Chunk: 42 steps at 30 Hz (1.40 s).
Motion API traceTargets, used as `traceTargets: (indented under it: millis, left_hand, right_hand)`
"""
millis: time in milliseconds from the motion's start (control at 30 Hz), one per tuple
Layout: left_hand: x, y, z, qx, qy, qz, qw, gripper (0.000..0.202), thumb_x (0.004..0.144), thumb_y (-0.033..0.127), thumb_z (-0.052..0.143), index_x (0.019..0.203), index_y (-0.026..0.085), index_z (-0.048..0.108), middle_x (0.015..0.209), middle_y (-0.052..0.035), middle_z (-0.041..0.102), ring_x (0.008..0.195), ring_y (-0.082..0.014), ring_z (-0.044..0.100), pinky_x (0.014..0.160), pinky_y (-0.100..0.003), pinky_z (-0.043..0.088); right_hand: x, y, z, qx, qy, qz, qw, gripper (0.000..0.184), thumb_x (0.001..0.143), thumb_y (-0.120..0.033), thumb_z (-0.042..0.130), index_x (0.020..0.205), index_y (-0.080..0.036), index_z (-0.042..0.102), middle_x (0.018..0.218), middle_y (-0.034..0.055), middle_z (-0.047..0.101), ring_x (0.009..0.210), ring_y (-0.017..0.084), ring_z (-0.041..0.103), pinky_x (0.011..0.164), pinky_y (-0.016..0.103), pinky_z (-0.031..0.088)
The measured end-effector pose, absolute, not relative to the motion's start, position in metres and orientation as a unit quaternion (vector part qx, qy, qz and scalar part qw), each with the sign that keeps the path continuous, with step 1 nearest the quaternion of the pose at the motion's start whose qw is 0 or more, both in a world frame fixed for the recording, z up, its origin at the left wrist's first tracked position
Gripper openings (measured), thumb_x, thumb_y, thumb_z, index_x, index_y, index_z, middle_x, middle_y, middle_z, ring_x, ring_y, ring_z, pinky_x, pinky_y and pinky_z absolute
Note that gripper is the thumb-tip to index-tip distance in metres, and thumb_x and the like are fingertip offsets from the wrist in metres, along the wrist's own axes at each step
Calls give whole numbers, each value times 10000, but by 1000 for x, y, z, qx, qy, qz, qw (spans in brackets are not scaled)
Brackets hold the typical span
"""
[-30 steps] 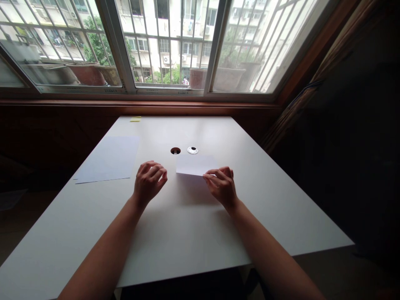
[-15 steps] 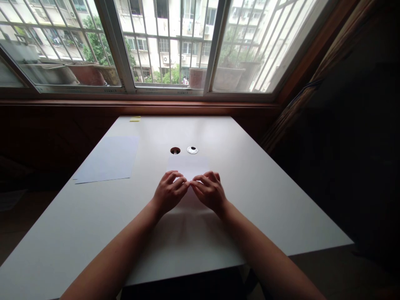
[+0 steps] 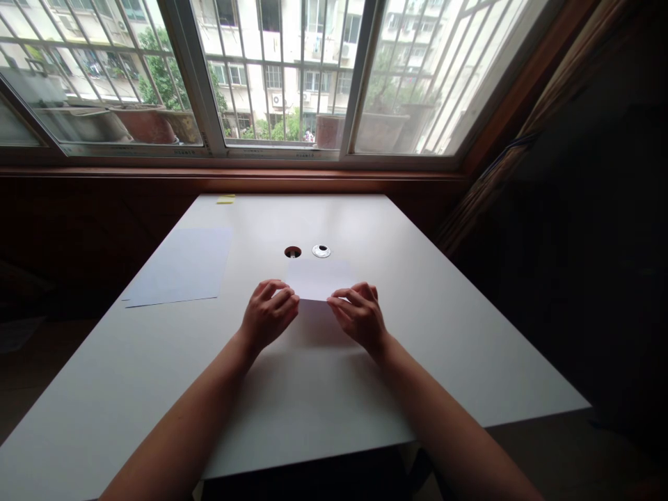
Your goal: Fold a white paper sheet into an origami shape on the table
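A small sheet of white paper point(image 3: 316, 282) is in front of me, its near edge lifted off the table and a shadow beneath it. My left hand point(image 3: 270, 311) pinches the left part of that near edge between thumb and fingers. On the other side, my right hand point(image 3: 361, 313) pinches the edge toward its right end. A straight stretch of the edge shows between the two hands. Whether the paper has a fold in it I cannot tell.
The white table point(image 3: 449, 348) carries a larger pale sheet point(image 3: 182, 264) on the left. Beyond the paper are a round cable hole point(image 3: 293, 252) and a silvery round cover point(image 3: 321, 251). Yellow tape point(image 3: 226, 199) lies at the far edge, below a barred window point(image 3: 282, 76).
My hands have moved apart along the paper's near edge, from fingertips touching in the middle to a gap between them. The left hand has shifted left, the right hand slightly right.
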State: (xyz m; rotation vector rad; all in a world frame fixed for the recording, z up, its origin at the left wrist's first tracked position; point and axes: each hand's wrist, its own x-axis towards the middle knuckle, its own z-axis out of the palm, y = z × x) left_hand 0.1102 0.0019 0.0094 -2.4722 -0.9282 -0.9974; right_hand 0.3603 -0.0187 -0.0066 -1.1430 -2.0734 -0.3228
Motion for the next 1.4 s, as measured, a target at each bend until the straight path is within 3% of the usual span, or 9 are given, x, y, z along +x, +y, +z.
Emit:
traceTargets:
  millis: [267, 500, 733, 867, 967, 1167, 1300, 1400]
  left_hand:
    - [78, 22, 2, -787, -429, -420, 147, 99, 852, 125, 613, 883, 216, 636, 897, -56, 650, 945, -253, 575, 843, -421, 494]
    - [83, 23, -7, -855, -361, -371, 25, 421, 859, 261, 680, 1260, 229, 555, 1197, -98, 602, 1104, -266, 536, 924, -440, 507]
    - [80, 30, -15, -860, -349, -371, 35, 149, 895, 227, 653, 1043, 235, 647, 1092, -73, 642, 1012, -238, 564, 863, -415, 525]
    - [80, 28, -11, -876, -317, -361, 43, 101, 897, 154, 622, 935, 236, 667, 1021, -58, 669, 976, -216, 582, 821, -380, 539]
    - [83, 23, -6, -889, -299, -344, 47, 128, 906, 134, 582, 909, 232, 664, 1055, -65, 674, 970, -208, 605, 803, -371, 550]
    - [92, 12, 3, -915, -259, -308, 38, 163, 908, 113, 515, 852, 211, 632, 1235, -59, 660, 991, -202, 654, 864, -381, 550]
    - [99, 4, 4, -930, -231, -285, 36, 178, 892, 113, 486, 821, 204, 622, 1279, -68, 649, 934, -186, 688, 785, -339, 565]
    - [105, 1, 3, -946, -201, -247, 59, 153, 871, 120, 499, 876, 206, 626, 1272, -74, 650, 894, -187, 697, 754, -331, 568]
  right_hand:
    - [386, -14, -9, -467, -770, -130, 414, 132, 891, -214, 657, 949, -300, 738, 948, 13, 718, 856, 217, 521, 812, 398, 358]
    - [376, -12, -11, -446, -782, -111, 421, 106, 882, -211, 672, 940, -279, 729, 940, 17, 716, 817, 195, 535, 799, 376, 395]
    - [377, -10, -14, -418, -824, -79, 375, 104, 894, -235, 666, 946, -296, 732, 967, 15, 720, 830, 191, 552, 824, 380, 413]
    - [380, -5, -17, -381, -864, -16, 330, 158, 880, -317, 691, 1034, -308, 724, 1045, 35, 709, 888, 201, 574, 836, 382, 449]
    - [382, -2, -16, -382, -858, 36, 342, 350, 857, -422, 701, 1186, -309, 670, 1161, 63, 673, 988, 230, 581, 884, 407, 478]
    - [387, 3, -19, -430, -824, 104, 354, 471, 940, -467, 560, 1380, -304, 520, 1364, 73, 567, 1232, 261, 510, 1029, 458, 443]
    - [387, 7, -24, -455, -805, 114, 362, 433, 1018, -418, 391, 1428, -301, 468, 1261, 61, 639, 1203, 237, 533, 1015, 436, 461]
    - [387, 8, -22, -466, -794, 78, 382, 397, 1027, -392, 362, 1367, -296, 542, 1114, 53, 694, 1097, 238, 567, 1031, 467, 440]
